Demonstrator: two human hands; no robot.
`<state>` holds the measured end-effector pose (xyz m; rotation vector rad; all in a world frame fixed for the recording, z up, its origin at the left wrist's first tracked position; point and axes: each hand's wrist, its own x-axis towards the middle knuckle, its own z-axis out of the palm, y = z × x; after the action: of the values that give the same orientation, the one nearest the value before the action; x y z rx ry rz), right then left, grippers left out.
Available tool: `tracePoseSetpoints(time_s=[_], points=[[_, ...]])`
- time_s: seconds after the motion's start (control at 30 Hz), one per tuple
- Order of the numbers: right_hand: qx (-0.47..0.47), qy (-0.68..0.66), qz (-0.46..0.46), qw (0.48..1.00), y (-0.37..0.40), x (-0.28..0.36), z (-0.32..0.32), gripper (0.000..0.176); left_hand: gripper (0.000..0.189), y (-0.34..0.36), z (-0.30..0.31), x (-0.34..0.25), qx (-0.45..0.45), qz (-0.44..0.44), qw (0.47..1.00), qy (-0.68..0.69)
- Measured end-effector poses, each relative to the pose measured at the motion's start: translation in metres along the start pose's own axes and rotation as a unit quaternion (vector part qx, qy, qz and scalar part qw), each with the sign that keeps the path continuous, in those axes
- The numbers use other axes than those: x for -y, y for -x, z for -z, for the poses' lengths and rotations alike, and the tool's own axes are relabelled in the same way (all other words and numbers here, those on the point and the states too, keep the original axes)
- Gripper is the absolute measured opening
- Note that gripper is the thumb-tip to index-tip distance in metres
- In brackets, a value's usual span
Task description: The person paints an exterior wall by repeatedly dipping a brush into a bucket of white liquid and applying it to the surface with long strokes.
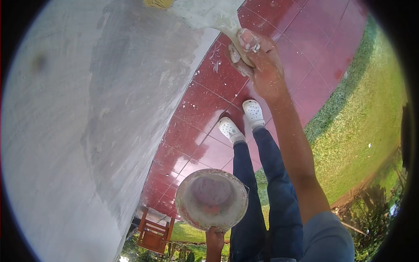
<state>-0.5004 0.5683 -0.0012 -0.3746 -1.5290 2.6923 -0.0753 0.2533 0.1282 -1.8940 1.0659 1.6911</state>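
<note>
My right hand [262,59], spotted with white paint, is closed round the handle of a paintbrush [209,15]. White paint coats the brush's body, and its yellowish bristles [158,3] meet the wall at the top edge of the view. Lower down, my left hand [214,240] grips the near rim of a paint-smeared bucket [185,203], its fingers mostly hidden. The bucket tilts so that I see into its whitish inside. On my left, the wall [131,78] shows a darker grey, wet-looking patch beside paler areas.
Glossy red floor tiles [209,100] with white paint spots run along the wall's foot. My white clogs [253,112] stand on them. Grass [349,144] borders the tiles on the right. A wooden chair [153,233] is at the lower left, near the wall.
</note>
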Motion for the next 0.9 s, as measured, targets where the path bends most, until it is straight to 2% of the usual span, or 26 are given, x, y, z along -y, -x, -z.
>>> tracePoseSetpoints(time_s=[0.03, 0.1, 0.17, 0.23, 0.27, 0.33, 0.37, 0.4, 0.43, 0.47, 0.53, 0.67, 0.7, 0.73, 0.77, 0.83, 0.87, 0.9], points=[[0.024, -0.004, -0.005, 1.0, -0.004, -0.016, 0.003, 0.033, 0.068, -0.005, 0.0, 0.001, 0.006, -0.006, 0.999, 0.031], [-0.001, -0.012, -0.018, 1.0, -0.015, -0.076, 0.015, 0.039, 0.067, -0.009, -0.005, -0.001, -0.003, 0.005, 0.999, 0.033], [-0.015, 0.049, -0.071, 0.996, -0.03, -0.154, 0.034, 0.041, 0.065, -0.017, 0.0, 0.001, -0.02, 0.01, 0.999, 0.03], [-0.022, 0.136, -0.111, 0.984, -0.043, -0.247, 0.065, 0.046, 0.059, -0.026, 0.015, 0.003, -0.083, 0.016, 0.995, -0.056], [-0.023, 0.13, -0.116, 0.984, -0.044, -0.288, 0.08, 0.046, 0.059, -0.025, 0.011, 0.0, -0.091, 0.015, 0.994, -0.058], [-0.158, 0.21, -0.201, 0.944, -0.042, -0.352, 0.109, 0.054, 0.055, -0.021, -0.004, -0.009, -0.107, 0.03, 0.994, -0.014], [-0.16, 0.205, -0.214, 0.942, -0.037, -0.37, 0.123, 0.054, 0.055, -0.021, -0.004, -0.01, -0.12, 0.033, 0.992, -0.018], [-0.128, 0.358, -0.247, 0.891, -0.027, -0.383, 0.135, 0.057, 0.055, -0.016, -0.002, -0.013, -0.134, 0.047, 0.99, -0.022], [-0.087, 0.501, -0.265, 0.82, -0.024, -0.393, 0.139, 0.061, 0.055, -0.015, -0.001, -0.015, -0.14, 0.056, 0.988, -0.021], [-0.088, 0.501, -0.262, 0.82, -0.027, -0.384, 0.13, 0.061, 0.055, -0.019, 0.001, -0.016, -0.137, 0.055, 0.989, -0.021], [-0.117, 0.397, -0.24, 0.878, -0.022, -0.331, 0.093, 0.065, 0.058, -0.019, 0.012, -0.016, -0.139, 0.039, 0.989, -0.024], [-0.116, 0.38, -0.187, 0.898, 0.005, -0.226, 0.045, 0.056, 0.064, -0.026, 0.025, -0.019, -0.111, 0.046, 0.992, -0.039], [-0.087, 0.229, -0.136, 0.96, 0.019, -0.206, 0.039, 0.05, 0.066, -0.029, 0.014, -0.02, -0.098, 0.034, 0.994, -0.02], [-0.057, 0.068, -0.085, 0.992, 0.025, -0.195, 0.035, 0.045, 0.068, -0.029, 0.008, -0.022, -0.09, 0.023, 0.996, -0.004], [-0.058, 0.065, -0.088, 0.992, 0.023, -0.19, 0.029, 0.045, 0.068, -0.028, 0.009, -0.024, -0.094, 0.023, 0.995, -0.005], [-0.059, -0.032, -0.07, 0.995, 0.016, -0.187, 0.014, 0.037, 0.069, -0.028, 0.011, -0.027, -0.089, 0.039, 0.995, -0.003], [-0.059, -0.034, -0.07, 0.995, 0.006, -0.219, 0.02, 0.037, 0.069, -0.028, 0.011, -0.028, -0.09, 0.037, 0.995, -0.003], [-0.034, 0.009, -0.086, 0.996, -0.012, -0.28, 0.036, 0.039, 0.068, -0.027, 0.009, -0.028, -0.1, 0.038, 0.994, -0.01]])
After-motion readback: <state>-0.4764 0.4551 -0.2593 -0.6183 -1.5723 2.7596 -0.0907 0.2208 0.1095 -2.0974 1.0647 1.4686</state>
